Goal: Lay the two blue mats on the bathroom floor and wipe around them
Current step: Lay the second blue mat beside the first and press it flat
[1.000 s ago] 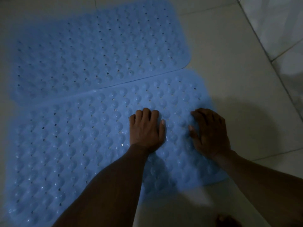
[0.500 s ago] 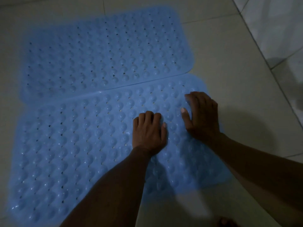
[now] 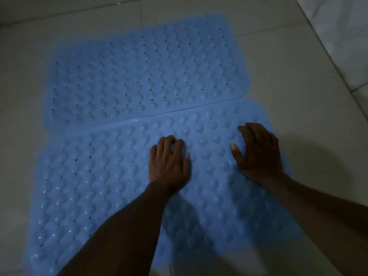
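Two blue bumpy mats with small holes lie flat on the pale tiled floor, side by side along their long edges. The far mat (image 3: 143, 72) is untouched. On the near mat (image 3: 89, 186) both my hands press palm down. My left hand (image 3: 169, 162) rests near the mat's middle, its fingertips bent against the bumps. My right hand (image 3: 258, 150) lies near the mat's right end with fingers spread and the thumb pointing left. Neither hand holds anything.
Pale floor tiles (image 3: 298, 76) surround the mats, with grout lines running across. A tiled wall (image 3: 342, 36) rises at the upper right. The light is dim.
My right hand has slid away from the left, toward the mat's right end. The left hand stays pressed on the mat. The view has shifted slightly.
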